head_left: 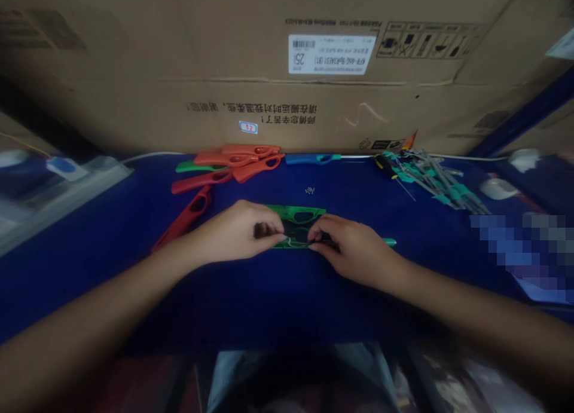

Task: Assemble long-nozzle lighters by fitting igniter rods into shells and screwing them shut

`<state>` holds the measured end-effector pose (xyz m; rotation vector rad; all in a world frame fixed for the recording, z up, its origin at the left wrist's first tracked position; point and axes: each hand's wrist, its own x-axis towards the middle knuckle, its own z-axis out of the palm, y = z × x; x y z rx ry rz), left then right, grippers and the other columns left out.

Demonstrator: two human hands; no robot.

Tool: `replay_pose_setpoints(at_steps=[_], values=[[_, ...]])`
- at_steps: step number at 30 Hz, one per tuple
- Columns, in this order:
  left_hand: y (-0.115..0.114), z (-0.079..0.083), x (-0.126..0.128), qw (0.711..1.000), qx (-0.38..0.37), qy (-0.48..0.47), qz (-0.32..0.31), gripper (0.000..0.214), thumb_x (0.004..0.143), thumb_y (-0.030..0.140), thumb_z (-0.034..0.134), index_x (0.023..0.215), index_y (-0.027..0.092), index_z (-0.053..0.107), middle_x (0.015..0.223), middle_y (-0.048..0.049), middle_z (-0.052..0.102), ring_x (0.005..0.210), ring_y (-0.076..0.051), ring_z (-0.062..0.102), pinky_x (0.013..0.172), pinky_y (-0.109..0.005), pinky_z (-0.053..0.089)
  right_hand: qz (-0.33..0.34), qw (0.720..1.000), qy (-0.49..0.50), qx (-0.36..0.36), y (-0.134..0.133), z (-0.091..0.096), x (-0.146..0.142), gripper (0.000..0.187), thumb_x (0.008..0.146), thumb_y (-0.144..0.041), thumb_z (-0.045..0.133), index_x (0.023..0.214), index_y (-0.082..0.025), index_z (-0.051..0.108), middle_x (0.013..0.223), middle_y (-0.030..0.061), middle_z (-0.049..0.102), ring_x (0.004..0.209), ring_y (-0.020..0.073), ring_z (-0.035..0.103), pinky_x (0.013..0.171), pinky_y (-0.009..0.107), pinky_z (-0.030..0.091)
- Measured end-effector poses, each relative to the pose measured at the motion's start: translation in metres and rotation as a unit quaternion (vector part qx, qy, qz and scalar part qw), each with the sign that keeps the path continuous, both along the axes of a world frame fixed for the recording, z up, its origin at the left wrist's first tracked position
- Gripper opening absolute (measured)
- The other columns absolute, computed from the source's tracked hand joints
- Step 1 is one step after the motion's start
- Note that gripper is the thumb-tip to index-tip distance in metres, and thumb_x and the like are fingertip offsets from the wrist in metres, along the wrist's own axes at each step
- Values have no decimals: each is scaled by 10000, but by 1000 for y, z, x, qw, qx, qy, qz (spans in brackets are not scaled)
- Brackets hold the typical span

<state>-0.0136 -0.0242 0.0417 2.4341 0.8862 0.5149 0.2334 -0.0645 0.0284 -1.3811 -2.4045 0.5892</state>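
My left hand [242, 231] is closed, pinching the left part of a green plastic handle shell [299, 216] that lies on the blue table cover [278, 293]. Its fingertips press at the shell's inner edge. My right hand [354, 248] is closed on the right part of the same green piece, its fingertips pinched near a small thin wire-like part in the middle. A green-tipped rod [389, 242] sticks out to the right from under my right hand.
Several red and orange handle shells [224, 168] and a green one lie at the back left. A blue handle [309, 158] lies behind. A heap of teal-tipped metal rods [430, 183] sits back right. A big cardboard box [287, 66] walls the back. A small spring [310, 190] lies loose.
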Motion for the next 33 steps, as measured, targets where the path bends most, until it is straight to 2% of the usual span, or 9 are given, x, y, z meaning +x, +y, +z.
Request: replay_pose_setpoints(at_steps=[4, 10, 19, 24, 26, 29, 33], values=[[0, -1, 1, 1000, 1, -6, 0, 101, 876, 248, 691, 820, 176, 735, 713, 8, 691, 588, -92, 596, 558, -200, 447, -25, 1000, 13, -2, -1, 0, -2, 57, 895, -194, 634, 930, -223, 668, 955, 12, 705, 766, 149, 640, 653, 269, 430], [0, -3, 2, 1000, 7, -12, 9, 94, 878, 242, 701, 817, 178, 733, 703, 21, 686, 601, -86, 600, 573, -193, 442, -42, 998, 35, -16, -1, 1, -5, 69, 889, -170, 624, 896, -220, 671, 931, 1, 700, 763, 139, 627, 651, 260, 419], [-1, -8, 1, 999, 15, -28, 29, 95, 885, 258, 707, 840, 179, 737, 709, 17, 692, 590, -86, 606, 580, -190, 463, -44, 995, 86, -26, -1, -1, -1, 48, 898, -181, 613, 893, -212, 649, 800, -15, 623, 595, 97, 500, 589, 244, 374], [1, -11, 1, 999, 12, -26, 24, 75, 880, 242, 714, 853, 176, 737, 705, 22, 691, 594, -79, 612, 570, -175, 453, -47, 991, 110, -64, 0, 0, 1, 33, 906, -205, 605, 897, -218, 634, 709, -43, 571, 543, 89, 458, 567, 242, 359], [2, -12, 0, 999, 13, -28, 23, 71, 876, 240, 720, 847, 177, 737, 699, 27, 688, 585, -72, 606, 566, -169, 448, -46, 992, 102, -64, 1, 0, 1, 27, 895, -209, 620, 915, -218, 637, 740, -39, 586, 549, 87, 460, 574, 245, 362], [1, -12, -1, 999, 17, -33, 23, 75, 871, 245, 728, 840, 178, 737, 702, 28, 689, 579, -67, 599, 570, -164, 451, -26, 996, 71, -38, 0, 0, 0, 81, 873, -198, 650, 951, -217, 644, 899, -14, 626, 606, 86, 487, 606, 249, 381], [1, -13, -2, 999, 19, -36, 25, 76, 869, 244, 732, 841, 173, 734, 697, 27, 684, 575, -65, 593, 571, -160, 456, -12, 998, 50, -26, -1, 1, -1, 41, 890, -186, 634, 915, -215, 650, 1010, -7, 632, 642, 81, 508, 630, 251, 400]])
